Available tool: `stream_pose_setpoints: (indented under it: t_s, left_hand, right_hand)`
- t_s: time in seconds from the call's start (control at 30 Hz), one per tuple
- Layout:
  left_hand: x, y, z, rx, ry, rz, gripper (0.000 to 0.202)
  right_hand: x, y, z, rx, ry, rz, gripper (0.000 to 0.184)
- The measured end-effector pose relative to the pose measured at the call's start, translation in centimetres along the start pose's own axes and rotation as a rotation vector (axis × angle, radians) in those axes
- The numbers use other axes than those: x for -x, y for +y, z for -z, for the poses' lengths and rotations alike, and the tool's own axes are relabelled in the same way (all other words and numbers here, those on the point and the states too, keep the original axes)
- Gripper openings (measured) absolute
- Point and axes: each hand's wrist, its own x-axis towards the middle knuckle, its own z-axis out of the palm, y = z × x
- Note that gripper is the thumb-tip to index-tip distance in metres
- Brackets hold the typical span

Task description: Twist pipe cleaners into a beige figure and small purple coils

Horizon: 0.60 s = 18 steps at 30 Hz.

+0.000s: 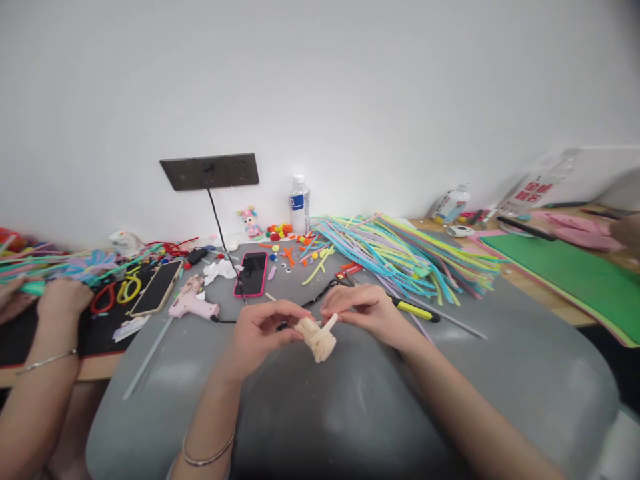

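A small cream-coloured fuzzy piece (320,341), seemingly wound from pipe cleaner, is held above the grey mat between my hands. My left hand (263,331) grips its left side between thumb and fingers. Its short pale end sticks up toward my right hand (367,311), whose thumb and fingertips pinch that end. Just beyond my right hand lies a yellow utility knife (416,310). Behind the hands is a large bundle of pastel pipe cleaners (400,253).
A pink glue gun (193,303) with a long glue stick and a pink-cased phone (251,273) lie left on the grey mat (450,400). A water bottle (299,207) stands by the wall. Another person's hand (63,300) works at far left. Green sheets (560,273) lie right.
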Motion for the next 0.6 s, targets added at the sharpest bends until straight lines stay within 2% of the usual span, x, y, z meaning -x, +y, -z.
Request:
stream_pose_setpoints:
  t_s: [0.43, 0.6]
  left_hand:
    - [0.04, -0.27, 0.22, -0.026, -0.016, -0.029, 0.023]
    - [0.19, -0.29, 0.17, -0.015, -0.044, -0.037, 0.020]
  right_hand:
    - [0.12, -0.17, -0.09, -0.060, 0.038, -0.138, 0.016]
    - [0.11, -0.14, -0.12, -0.103, 0.002, -0.162, 0.016]
